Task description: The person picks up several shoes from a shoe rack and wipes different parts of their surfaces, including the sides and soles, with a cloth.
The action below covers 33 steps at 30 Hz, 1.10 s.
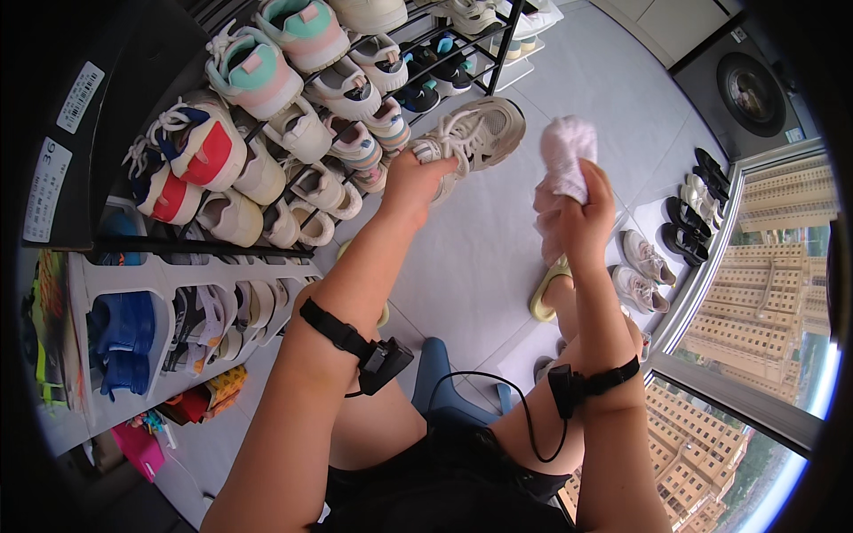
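My left hand (pixel 416 183) grips a beige lace-up sneaker (pixel 476 136) by its heel end, with the thumb over the collar. The shoe's toe points away to the upper right, and its sole is mostly hidden. In my right hand (pixel 590 210) is a bunched pale pink cloth (pixel 566 156), part of which hangs below the fingers. Cloth and sneaker are apart, both held above the grey tile floor (pixel 460 246).
At left stands a black shoe rack (pixel 503 50) full of sneakers, above a white shoe shelf (pixel 120 276). More shoes (pixel 643 256) line the floor by the window at right. A blue stool (pixel 436 380) is beneath me. A washing machine (pixel 750 93) stands at far right.
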Available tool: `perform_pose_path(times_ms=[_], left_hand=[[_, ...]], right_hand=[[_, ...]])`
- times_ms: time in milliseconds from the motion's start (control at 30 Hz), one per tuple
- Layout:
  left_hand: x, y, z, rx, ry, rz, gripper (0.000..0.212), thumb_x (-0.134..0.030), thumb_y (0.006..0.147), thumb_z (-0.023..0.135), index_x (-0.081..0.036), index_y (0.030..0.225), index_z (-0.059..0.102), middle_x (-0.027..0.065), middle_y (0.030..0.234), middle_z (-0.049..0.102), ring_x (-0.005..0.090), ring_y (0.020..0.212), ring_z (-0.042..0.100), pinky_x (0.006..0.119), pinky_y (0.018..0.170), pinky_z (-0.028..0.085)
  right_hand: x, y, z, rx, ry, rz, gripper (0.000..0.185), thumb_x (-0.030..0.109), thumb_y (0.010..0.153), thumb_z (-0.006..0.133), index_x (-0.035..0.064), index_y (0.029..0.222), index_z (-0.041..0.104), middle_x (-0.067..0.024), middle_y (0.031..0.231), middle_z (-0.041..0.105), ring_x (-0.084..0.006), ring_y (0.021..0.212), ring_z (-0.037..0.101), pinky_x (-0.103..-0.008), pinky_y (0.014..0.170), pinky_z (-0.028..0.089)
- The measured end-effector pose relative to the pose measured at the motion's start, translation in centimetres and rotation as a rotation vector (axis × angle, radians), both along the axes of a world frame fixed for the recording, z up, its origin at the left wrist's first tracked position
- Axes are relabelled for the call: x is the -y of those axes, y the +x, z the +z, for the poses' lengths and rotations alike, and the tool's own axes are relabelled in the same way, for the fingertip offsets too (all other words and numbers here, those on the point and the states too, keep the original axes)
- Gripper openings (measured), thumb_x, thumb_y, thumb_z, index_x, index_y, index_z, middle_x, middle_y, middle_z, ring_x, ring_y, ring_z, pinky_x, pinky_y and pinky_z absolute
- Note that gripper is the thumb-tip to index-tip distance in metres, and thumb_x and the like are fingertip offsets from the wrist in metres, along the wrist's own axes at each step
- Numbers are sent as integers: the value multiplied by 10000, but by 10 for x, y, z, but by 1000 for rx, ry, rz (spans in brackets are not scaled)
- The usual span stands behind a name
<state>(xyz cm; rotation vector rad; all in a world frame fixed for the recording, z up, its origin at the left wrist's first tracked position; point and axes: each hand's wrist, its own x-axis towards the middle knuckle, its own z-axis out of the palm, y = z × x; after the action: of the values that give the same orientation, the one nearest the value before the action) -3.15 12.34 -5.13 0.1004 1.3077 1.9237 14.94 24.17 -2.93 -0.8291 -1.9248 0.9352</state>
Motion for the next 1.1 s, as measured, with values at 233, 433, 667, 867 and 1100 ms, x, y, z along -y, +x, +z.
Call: perform_pose_path(times_ms=[233,433,667,867,1100], left_hand=[[-13,33,-13,-684,-231,-424,201,-52,754,624,5,946,638,41,877,652,119,770,570,293,690,458],[-4,17,5,-627,-269,-361,254,-34,766,619,-13,1018,641,29,930,651,107,811,587,262,710,459],[-2,9,-16,-1105,-358,-271,122,-50,682,587,34,771,585,217,772,611,413,756,571,449,662,457],[0,10,5,-1279,-386,-337,94,-41,681,578,24,748,561,194,771,588,402,736,555,455,647,443],[12,-3,-2,-1381,-405,-278,90,-23,673,567,18,747,534,184,772,569,390,750,545,462,645,429]], right_hand=[[26,-10,-21,191,-8,194,392,-32,677,528,31,1052,622,-110,1020,622,-314,898,597,-360,798,474],[-9,7,11,-115,-471,29,340,-58,734,449,-23,1034,607,-118,940,621,-190,763,604,-299,662,483],[16,-4,3,189,-466,244,300,-16,782,483,-11,1056,605,-107,822,652,-168,722,634,-279,658,498],[-7,-1,-3,146,-568,118,260,70,804,529,-3,1038,616,-108,828,664,-178,723,637,-297,655,494],[19,-9,-9,162,-726,274,232,103,774,545,-30,949,617,-101,782,646,-161,720,603,-304,674,479]])
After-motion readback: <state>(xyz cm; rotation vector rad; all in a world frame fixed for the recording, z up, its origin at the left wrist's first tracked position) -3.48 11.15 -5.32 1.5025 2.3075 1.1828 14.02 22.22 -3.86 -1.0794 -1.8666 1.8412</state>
